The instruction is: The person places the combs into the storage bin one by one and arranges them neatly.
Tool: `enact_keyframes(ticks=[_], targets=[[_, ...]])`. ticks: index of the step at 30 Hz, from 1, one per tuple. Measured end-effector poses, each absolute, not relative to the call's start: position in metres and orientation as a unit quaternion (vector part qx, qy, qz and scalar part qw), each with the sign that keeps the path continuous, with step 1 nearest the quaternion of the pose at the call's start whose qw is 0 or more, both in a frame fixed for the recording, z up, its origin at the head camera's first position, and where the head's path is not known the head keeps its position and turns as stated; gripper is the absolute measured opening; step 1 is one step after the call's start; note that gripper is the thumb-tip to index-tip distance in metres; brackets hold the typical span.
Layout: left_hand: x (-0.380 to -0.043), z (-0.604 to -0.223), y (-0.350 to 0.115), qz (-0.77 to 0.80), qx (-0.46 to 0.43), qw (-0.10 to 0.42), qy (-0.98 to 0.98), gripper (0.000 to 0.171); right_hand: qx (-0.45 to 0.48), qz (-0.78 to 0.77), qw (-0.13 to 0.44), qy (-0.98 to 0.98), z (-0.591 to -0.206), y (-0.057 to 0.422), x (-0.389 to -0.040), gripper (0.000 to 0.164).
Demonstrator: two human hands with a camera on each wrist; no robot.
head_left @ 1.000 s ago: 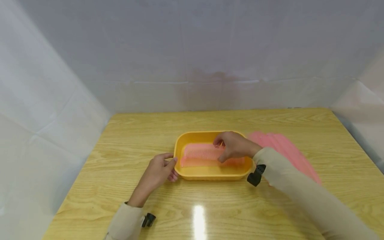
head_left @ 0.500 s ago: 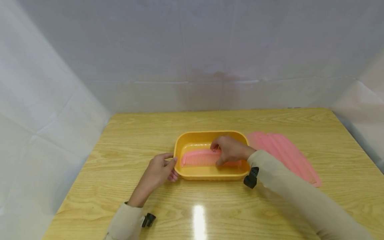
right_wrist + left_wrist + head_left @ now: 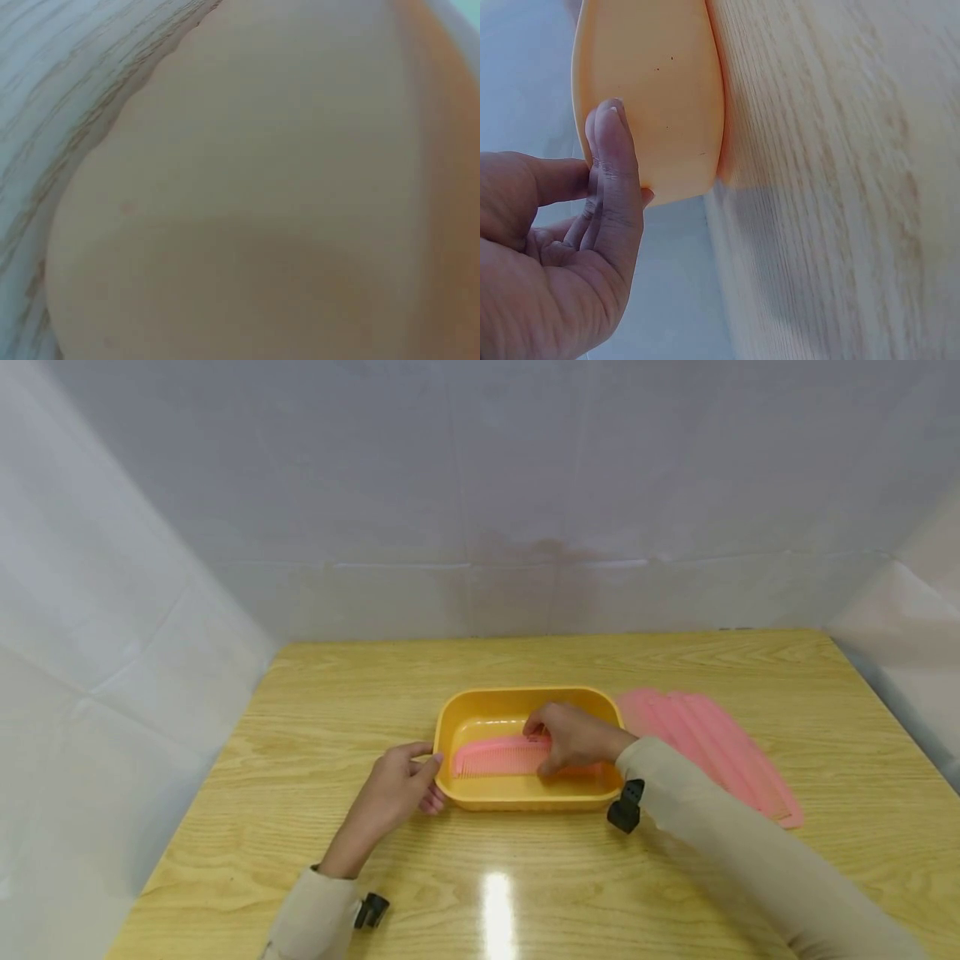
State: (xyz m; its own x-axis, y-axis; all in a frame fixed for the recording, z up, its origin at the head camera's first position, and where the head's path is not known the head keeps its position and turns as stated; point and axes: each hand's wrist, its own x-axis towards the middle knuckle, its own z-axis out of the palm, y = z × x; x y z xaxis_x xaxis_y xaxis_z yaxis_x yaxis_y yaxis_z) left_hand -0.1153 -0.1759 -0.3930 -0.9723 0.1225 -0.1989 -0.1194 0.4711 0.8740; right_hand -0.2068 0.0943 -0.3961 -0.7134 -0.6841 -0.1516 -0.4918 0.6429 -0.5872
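Note:
A yellow-orange plastic basin [image 3: 525, 803] stands on the table, and a pink comb [image 3: 491, 757] lies low inside it with its teeth toward the near side. My right hand [image 3: 573, 737] reaches in over the right rim and grips the comb, fingers at its far edge and thumb at its near edge. The hand covers part of the comb's right half. My left hand [image 3: 397, 785] holds the basin's left end, thumb at the rim. In the left wrist view, the left hand's fingers [image 3: 615, 180] lie along the basin's outer wall [image 3: 660, 97].
Several pink combs [image 3: 708, 747] lie fanned out on the wooden table [image 3: 337, 693] to the right of the basin, partly behind the right forearm. White sheeting [image 3: 375, 510] hangs behind and at both sides. The basin's wall [image 3: 240, 165] fills most of the right wrist view.
My right hand has lowered the comb onto another one in the basin; two separate outlines a second ago now overlap as one. The left hand has stayed at the basin's end.

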Motion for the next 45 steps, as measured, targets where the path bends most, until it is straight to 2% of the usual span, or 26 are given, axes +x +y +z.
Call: enact_keyframes(ticks=[13,19,33,45], targets=[[-0.115,-0.394,-0.178,0.516,0.009,0.119,0.848,0.042,-0.306,-0.266,0.182,0.896,-0.384,0.106,-0.200,0.062],[-0.116,-0.394,-0.177,0.515,0.008,0.116,0.849,0.042,-0.284,-0.271,0.155,0.906,-0.370,0.120,-0.200,0.062],[-0.117,-0.393,-0.177,0.513,0.004,0.119,0.850,0.041,-0.209,-0.315,0.099,0.920,-0.340,0.176,-0.192,0.064],[-0.117,-0.392,-0.178,0.510,0.006,0.116,0.852,0.041,-0.125,-0.321,0.087,0.935,-0.332,0.228,-0.175,0.075]])
